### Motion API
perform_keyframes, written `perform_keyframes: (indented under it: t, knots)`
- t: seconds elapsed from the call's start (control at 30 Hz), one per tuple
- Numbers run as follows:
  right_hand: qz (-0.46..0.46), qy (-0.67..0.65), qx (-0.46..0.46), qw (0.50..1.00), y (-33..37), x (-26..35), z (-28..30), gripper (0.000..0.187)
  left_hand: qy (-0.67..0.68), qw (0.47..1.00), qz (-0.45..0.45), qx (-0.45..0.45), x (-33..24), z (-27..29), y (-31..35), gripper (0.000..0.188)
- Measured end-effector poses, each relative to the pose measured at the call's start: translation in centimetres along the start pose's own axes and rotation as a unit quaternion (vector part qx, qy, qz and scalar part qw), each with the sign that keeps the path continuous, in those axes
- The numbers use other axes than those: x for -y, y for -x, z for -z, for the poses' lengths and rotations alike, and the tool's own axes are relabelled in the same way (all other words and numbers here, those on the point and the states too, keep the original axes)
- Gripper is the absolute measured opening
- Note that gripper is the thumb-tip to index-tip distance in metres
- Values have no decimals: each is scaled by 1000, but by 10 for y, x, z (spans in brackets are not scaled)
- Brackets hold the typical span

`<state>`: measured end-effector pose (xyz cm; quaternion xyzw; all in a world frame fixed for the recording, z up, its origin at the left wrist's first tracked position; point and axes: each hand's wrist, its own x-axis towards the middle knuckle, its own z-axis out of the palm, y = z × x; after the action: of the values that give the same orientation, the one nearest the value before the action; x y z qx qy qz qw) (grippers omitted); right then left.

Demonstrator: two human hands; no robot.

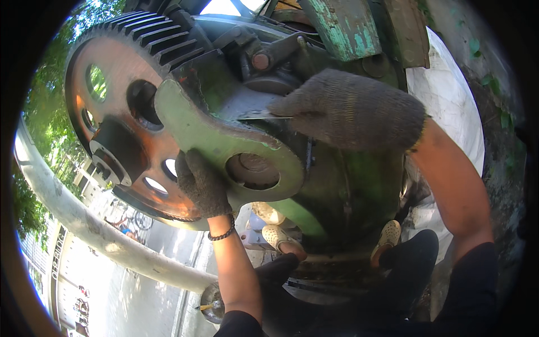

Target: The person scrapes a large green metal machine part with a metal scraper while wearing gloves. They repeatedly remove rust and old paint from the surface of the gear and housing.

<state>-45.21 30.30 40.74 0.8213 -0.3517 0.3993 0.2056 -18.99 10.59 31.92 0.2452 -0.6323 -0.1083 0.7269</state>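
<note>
A person in dark work gloves leans over a large green machine (pixel 337 196) beside a street, both arms stretched out over its curved side plate (pixel 196 121). The right hand (pixel 356 109) is mostly closed, thumb and fingers pinching the end of a thin pale sheet (pixel 250 105), which lies flat just above the plate's upper edge; whether it presses on the metal behind cannot be told. The left hand (pixel 201 184), a dark bracelet (pixel 222 229) at its wrist, is partly open, fingers together and pointing upward against the plate's lower left edge, to the left of its round hole (pixel 252 171); no object shows in its grasp, though its palm is hidden. At left stands a big toothed wheel (pixel 115 59), its face rust-orange and pierced with holes, a dark hub (pixel 118 151) jutting from it. Above the right hand hangs a metal box (pixel 343 28) with peeling turquoise paint. Below, the person's pale perforated shoes (pixel 275 237) are planted apart near the machine's foot, and a round can (pixel 211 305) sits beside the left forearm. A thick pale pipe (pixel 73 216) sweeps past at left, with a bicycle (pixel 142 220) beyond it
</note>
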Motion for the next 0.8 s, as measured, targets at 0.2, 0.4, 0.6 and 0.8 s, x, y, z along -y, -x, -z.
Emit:
perform_keyframes:
  t: [0.2, 0.4, 0.6, 0.8]
  knots:
    - [-81, 98, 115, 985, -1, 8, 5, 34, -47, 998, -32, -2, 0, -1, -2, 39]
    - [-156, -29, 95, 983, 7, 3, 0, 33, -46, 999, 1, 17, 4, 3, -1, 40]
    - [-80, 68, 43, 994, 10, 16, -3, 32, -56, 998, -14, 2, 7, -2, -3, 41]
    - [-99, -3, 43, 994, 7, 6, -14, 31, -67, 997, -28, 29, 9, 5, -3, 42]
